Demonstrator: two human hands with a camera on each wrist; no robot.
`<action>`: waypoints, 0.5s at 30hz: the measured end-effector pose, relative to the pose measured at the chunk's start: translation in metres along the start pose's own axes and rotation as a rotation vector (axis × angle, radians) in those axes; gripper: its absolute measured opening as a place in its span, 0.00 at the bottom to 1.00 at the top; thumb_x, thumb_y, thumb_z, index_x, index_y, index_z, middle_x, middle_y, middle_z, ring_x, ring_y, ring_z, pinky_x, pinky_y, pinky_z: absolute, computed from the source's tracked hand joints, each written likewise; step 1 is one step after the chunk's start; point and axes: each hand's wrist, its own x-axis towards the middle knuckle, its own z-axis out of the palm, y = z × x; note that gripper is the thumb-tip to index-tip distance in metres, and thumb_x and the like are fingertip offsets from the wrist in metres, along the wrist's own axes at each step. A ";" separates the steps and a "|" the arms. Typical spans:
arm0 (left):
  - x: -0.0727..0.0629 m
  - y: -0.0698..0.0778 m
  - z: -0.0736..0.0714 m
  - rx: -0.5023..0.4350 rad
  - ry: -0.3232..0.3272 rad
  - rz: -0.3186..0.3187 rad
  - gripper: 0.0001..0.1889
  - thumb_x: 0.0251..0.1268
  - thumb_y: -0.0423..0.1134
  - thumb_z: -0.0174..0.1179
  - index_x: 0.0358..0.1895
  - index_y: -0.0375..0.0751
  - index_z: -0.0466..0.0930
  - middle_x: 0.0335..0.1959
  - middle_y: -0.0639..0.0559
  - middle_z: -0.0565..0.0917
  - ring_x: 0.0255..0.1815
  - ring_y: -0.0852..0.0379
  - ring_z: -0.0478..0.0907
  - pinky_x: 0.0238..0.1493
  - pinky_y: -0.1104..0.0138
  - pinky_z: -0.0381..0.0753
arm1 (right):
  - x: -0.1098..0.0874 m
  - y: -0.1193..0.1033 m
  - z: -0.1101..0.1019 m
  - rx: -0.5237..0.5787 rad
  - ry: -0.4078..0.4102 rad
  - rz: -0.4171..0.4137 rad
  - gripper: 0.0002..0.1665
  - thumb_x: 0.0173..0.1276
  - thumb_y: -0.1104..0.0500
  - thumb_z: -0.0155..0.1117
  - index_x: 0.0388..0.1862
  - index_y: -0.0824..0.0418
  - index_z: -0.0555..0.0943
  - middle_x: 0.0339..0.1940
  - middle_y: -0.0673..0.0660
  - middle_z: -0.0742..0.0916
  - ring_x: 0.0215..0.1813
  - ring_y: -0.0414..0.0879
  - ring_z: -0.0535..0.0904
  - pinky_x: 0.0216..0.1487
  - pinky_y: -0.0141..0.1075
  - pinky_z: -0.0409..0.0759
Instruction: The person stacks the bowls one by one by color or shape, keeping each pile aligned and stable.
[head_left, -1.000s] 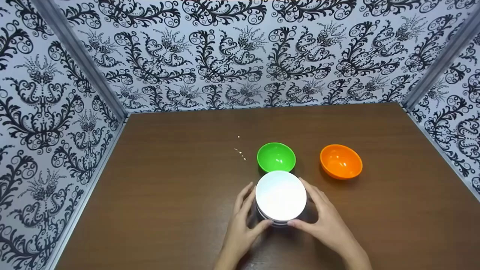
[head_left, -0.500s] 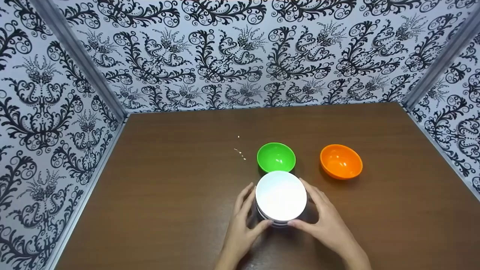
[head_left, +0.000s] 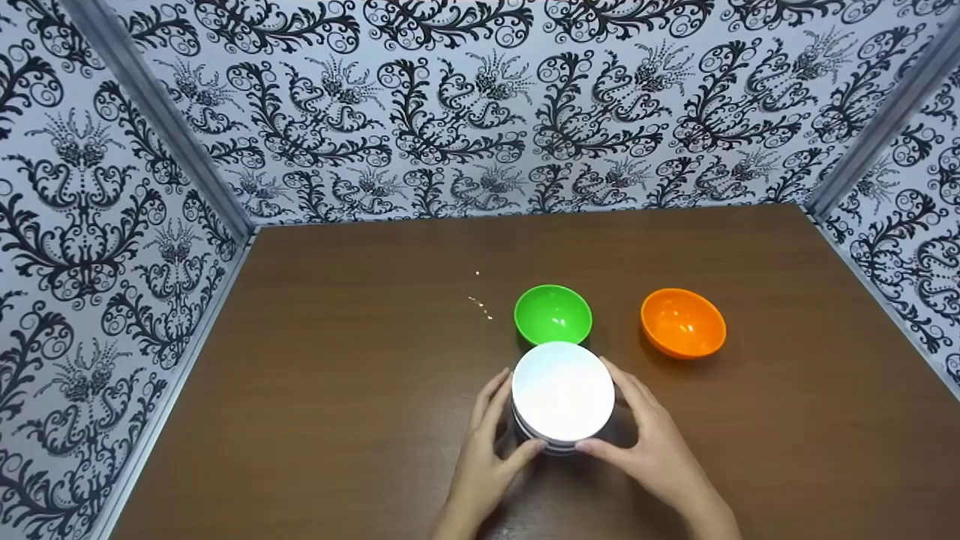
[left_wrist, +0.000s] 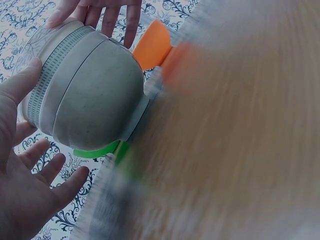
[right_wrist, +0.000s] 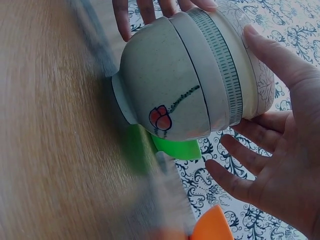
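A stack of several nested white bowls [head_left: 563,391] stands upright on the brown table, and the white inside of the top one faces up. In the right wrist view the lowest bowl [right_wrist: 165,80] shows a red flower drawing, and a band of green dashes rings a bowl higher up. My left hand [head_left: 484,454] grips the upper bowls from the left, thumb at the near side. From the right, my right hand [head_left: 654,442] holds them the same way. The remaining fingers of each hand are spread loosely below, as the wrist views show.
A green bowl [head_left: 553,313] sits just behind the stack, its near edge partly hidden. To the right is an orange bowl [head_left: 682,324], slightly tilted. Small pale crumbs [head_left: 481,304] lie left of the green bowl. Patterned walls [head_left: 495,112] enclose the table [head_left: 337,375] at the back and sides.
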 end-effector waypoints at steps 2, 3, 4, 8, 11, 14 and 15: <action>0.000 0.000 0.001 -0.021 0.000 -0.015 0.45 0.58 0.56 0.69 0.78 0.49 0.59 0.77 0.47 0.60 0.77 0.43 0.61 0.71 0.49 0.71 | 0.000 0.000 0.000 0.007 -0.001 -0.001 0.61 0.44 0.42 0.83 0.77 0.47 0.64 0.72 0.47 0.74 0.67 0.40 0.72 0.64 0.32 0.78; 0.000 0.000 0.001 -0.035 -0.002 -0.023 0.45 0.58 0.55 0.69 0.78 0.49 0.59 0.77 0.47 0.60 0.76 0.44 0.63 0.71 0.50 0.71 | 0.000 0.000 0.000 0.011 -0.002 -0.001 0.62 0.44 0.42 0.83 0.78 0.47 0.64 0.72 0.47 0.74 0.67 0.40 0.72 0.64 0.32 0.78; 0.000 0.000 0.001 -0.053 -0.004 -0.032 0.46 0.58 0.54 0.70 0.78 0.49 0.59 0.77 0.47 0.61 0.75 0.45 0.64 0.72 0.52 0.71 | 0.000 0.000 0.000 0.015 -0.003 -0.001 0.62 0.44 0.43 0.84 0.78 0.48 0.63 0.72 0.48 0.74 0.67 0.40 0.72 0.64 0.32 0.79; 0.000 0.000 0.003 -0.138 -0.023 -0.067 0.46 0.58 0.51 0.71 0.78 0.48 0.57 0.77 0.45 0.61 0.73 0.48 0.69 0.71 0.60 0.73 | 0.000 0.000 0.000 0.020 -0.006 0.000 0.62 0.45 0.43 0.84 0.78 0.51 0.63 0.73 0.48 0.74 0.67 0.41 0.72 0.64 0.33 0.79; 0.000 0.000 0.003 -0.180 -0.032 -0.093 0.47 0.58 0.50 0.71 0.78 0.49 0.56 0.77 0.45 0.60 0.73 0.48 0.69 0.71 0.62 0.73 | 0.000 -0.001 0.000 0.020 -0.007 -0.001 0.62 0.45 0.43 0.83 0.78 0.51 0.63 0.73 0.49 0.74 0.67 0.43 0.73 0.64 0.34 0.79; 0.000 -0.002 0.004 -0.211 -0.034 -0.110 0.46 0.58 0.49 0.71 0.79 0.49 0.56 0.77 0.46 0.60 0.73 0.48 0.69 0.71 0.62 0.72 | 0.000 -0.001 0.000 0.021 -0.007 0.000 0.62 0.46 0.44 0.83 0.78 0.50 0.63 0.72 0.50 0.74 0.67 0.44 0.73 0.64 0.33 0.79; 0.000 -0.002 0.004 -0.218 -0.033 -0.113 0.46 0.59 0.49 0.71 0.79 0.49 0.56 0.77 0.46 0.60 0.73 0.48 0.69 0.71 0.62 0.72 | 0.000 -0.001 0.000 0.021 -0.009 0.000 0.62 0.46 0.44 0.83 0.78 0.50 0.63 0.72 0.50 0.74 0.67 0.44 0.73 0.64 0.33 0.79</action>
